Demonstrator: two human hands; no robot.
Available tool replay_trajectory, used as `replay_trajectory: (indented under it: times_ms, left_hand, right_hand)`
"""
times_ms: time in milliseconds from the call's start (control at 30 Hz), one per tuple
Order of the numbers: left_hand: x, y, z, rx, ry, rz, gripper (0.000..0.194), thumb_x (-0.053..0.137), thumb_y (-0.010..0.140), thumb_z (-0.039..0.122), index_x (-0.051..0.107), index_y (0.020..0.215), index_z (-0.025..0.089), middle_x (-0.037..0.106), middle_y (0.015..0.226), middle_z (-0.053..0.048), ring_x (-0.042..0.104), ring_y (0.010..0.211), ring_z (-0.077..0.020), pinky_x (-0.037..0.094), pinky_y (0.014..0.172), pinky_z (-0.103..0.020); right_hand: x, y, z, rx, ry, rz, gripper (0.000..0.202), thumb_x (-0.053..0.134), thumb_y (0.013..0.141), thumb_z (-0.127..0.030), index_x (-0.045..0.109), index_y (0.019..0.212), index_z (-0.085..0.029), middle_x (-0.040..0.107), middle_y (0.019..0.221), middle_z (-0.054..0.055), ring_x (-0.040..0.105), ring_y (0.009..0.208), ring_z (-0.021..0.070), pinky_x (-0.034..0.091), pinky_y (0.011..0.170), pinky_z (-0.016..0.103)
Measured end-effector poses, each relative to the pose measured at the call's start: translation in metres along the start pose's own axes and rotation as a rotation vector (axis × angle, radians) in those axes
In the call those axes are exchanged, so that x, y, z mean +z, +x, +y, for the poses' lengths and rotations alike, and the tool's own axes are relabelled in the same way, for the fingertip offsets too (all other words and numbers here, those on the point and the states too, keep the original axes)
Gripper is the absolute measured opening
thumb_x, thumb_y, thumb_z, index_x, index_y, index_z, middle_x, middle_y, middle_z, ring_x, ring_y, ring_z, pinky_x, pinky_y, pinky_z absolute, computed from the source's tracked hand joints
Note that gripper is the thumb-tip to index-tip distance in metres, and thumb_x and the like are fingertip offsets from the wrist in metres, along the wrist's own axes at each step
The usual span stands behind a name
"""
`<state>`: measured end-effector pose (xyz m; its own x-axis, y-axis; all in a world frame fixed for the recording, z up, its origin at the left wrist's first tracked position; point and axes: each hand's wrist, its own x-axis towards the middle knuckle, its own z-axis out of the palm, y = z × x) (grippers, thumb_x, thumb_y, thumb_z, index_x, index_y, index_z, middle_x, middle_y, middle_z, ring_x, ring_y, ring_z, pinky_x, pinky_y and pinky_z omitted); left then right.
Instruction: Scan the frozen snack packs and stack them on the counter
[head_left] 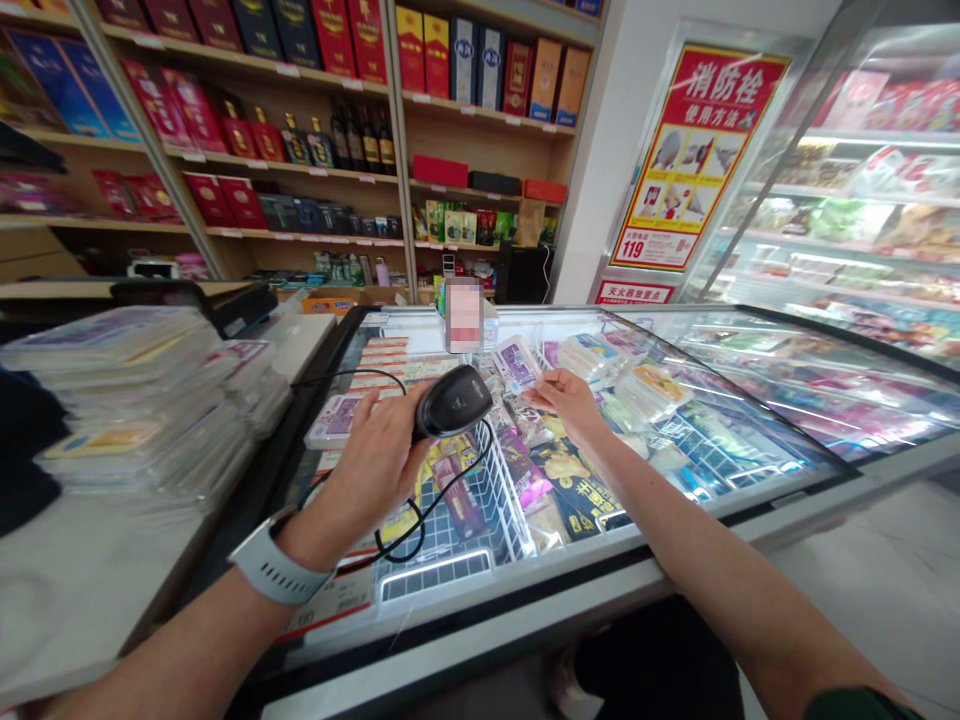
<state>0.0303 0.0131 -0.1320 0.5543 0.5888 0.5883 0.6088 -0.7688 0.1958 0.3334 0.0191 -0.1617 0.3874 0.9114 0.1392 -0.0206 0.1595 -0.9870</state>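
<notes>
My left hand [375,455], with a pale watch strap on the wrist, is wrapped round a black handheld scanner [454,400]. The scanner's head points right, and its black cable loops down over the glass freezer top [442,590]. A clear package with a purple label [341,418] lies just left of that hand. Farther right, my right hand [564,400] pinches the lower right edge of another clear, purple-labelled package [516,364]. This package is tilted, with its label up. More clear packages [649,392] rest on the glass beyond my right hand.
Stacked clear packages [142,400] stand on the white counter [67,590] at the left. A small pixelated object [464,315] is at the freezer's back edge. Shelves of boxes and bottles [300,160] line the back wall, and a lit display case [862,220] stands at the right.
</notes>
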Motion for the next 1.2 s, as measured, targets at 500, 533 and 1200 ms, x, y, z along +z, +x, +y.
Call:
replay_trajectory:
  times_ms: [500, 533, 1200]
  left_hand:
    - [0.003, 0.0, -0.003, 0.046, -0.001, 0.002, 0.048, 0.042, 0.097, 0.027, 0.037, 0.144, 0.015, 0.061, 0.138, -0.019, 0.057, 0.128, -0.0318, 0.026, 0.117, -0.058]
    - [0.004, 0.0, -0.003, 0.051, 0.002, 0.007, 0.049, 0.042, 0.097, 0.027, 0.037, 0.144, 0.015, 0.061, 0.138, -0.02, 0.058, 0.127, -0.032, 0.026, 0.117, -0.058]
    - [-0.001, 0.003, -0.006, 0.033, -0.016, 0.05, 0.049, 0.041, 0.096, 0.032, 0.041, 0.142, 0.015, 0.064, 0.133, -0.02, 0.059, 0.124, -0.034, 0.027, 0.116, -0.06]
  right_hand:
    - [-0.024, 0.002, -0.019, -0.161, -0.246, 0.102, 0.031, 0.073, 0.069, -0.043, 0.062, 0.086, -0.02, 0.068, 0.068, -0.001, 0.069, 0.062, 0.0163, 0.061, 0.062, 0.03]
    - [-0.029, -0.001, -0.021, -0.168, -0.271, 0.117, 0.03, 0.072, 0.069, -0.043, 0.062, 0.086, -0.02, 0.067, 0.067, -0.001, 0.068, 0.061, 0.0163, 0.06, 0.06, 0.03]
    - [-0.13, -0.053, -0.001, -0.117, -0.74, 0.497, 0.035, 0.057, 0.081, -0.036, 0.06, 0.112, -0.02, 0.072, 0.087, 0.003, 0.069, 0.056, 0.0173, 0.056, 0.061, 0.031]
